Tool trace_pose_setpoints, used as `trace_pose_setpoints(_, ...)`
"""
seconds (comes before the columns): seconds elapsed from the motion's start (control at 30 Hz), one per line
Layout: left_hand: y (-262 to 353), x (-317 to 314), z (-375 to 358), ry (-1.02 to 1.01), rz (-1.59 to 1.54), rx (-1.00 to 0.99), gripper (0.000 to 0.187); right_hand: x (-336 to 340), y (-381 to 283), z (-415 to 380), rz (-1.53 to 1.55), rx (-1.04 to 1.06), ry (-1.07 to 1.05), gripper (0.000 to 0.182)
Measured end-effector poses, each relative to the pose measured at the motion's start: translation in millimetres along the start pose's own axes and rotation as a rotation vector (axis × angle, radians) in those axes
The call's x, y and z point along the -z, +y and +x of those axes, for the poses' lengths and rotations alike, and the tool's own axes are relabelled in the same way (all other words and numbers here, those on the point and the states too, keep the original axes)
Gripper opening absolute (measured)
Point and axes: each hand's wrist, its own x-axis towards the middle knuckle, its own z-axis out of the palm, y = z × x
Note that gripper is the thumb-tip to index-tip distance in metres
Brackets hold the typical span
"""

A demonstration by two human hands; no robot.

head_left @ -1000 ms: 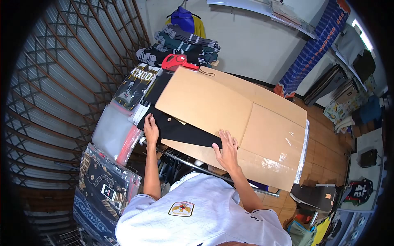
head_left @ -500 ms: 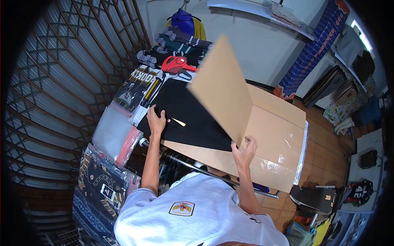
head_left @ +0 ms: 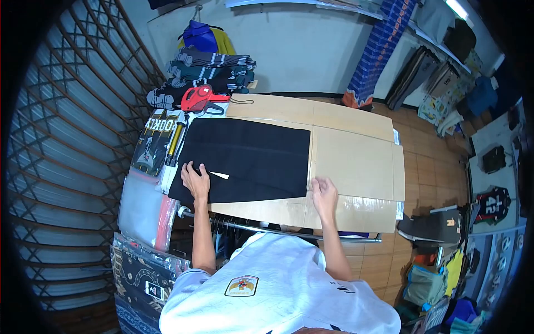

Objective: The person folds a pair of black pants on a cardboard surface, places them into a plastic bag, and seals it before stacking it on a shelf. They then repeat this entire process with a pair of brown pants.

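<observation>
A folded black garment (head_left: pixel 250 153) lies flat over the cardboard. A narrow cream tag or slip (head_left: pixel 220 175) rests on it, close to my left hand. My left hand (head_left: pixel 196 181) is open, its fingers spread on the garment's left end. At the garment's right edge is my right hand (head_left: pixel 325 195), over the near left corner of a flat cardboard panel (head_left: pixel 359 158). Its fingers are bent and slightly blurred, so I cannot make out whether they pinch anything.
A red and black tape dispenser (head_left: pixel 201 99) sits behind the garment, near stacked folded clothes (head_left: pixel 208 69). Plastic-bagged items (head_left: pixel 146 203) lie on the left. A metal rail (head_left: pixel 278 229) with hanging clothes runs along the near edge. A folding lattice gate (head_left: pixel 72 139) stands left.
The cardboard panel that stood raised over the garment now lies flat to its right. My left hand stays on the garment; my right hand remains near its right edge. The camera view has shifted.
</observation>
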Motion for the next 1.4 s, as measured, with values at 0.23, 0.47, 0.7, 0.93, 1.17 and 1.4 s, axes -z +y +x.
trace_pose_setpoints(0.23,-6,2,4,0.006,-0.069,-0.002,0.053,-31,-13,68,-0.344,-0.091,-0.161,0.037)
trace_pose_setpoints(0.47,2,20,-4,-0.032,-0.224,-0.035,0.054,-23,-17,83,-0.252,-0.133,-0.204,0.033)
trace_pose_setpoints(0.7,57,44,-23,-0.119,-0.245,-0.129,0.048,64,20,107,-0.166,-0.137,-0.128,0.03)
trace_pose_setpoints(0.93,108,-13,-29,-0.259,-0.328,-0.242,0.048,135,3,117,-0.539,-0.083,0.098,0.033)
trace_pose_setpoints(1.17,138,-35,-45,-0.252,-0.213,-0.268,0.056,159,21,124,-0.69,0.044,0.22,0.034)
trace_pose_setpoints(1.4,144,-34,-55,-0.246,-0.241,-0.229,0.059,166,21,127,-0.682,0.034,0.206,0.029)
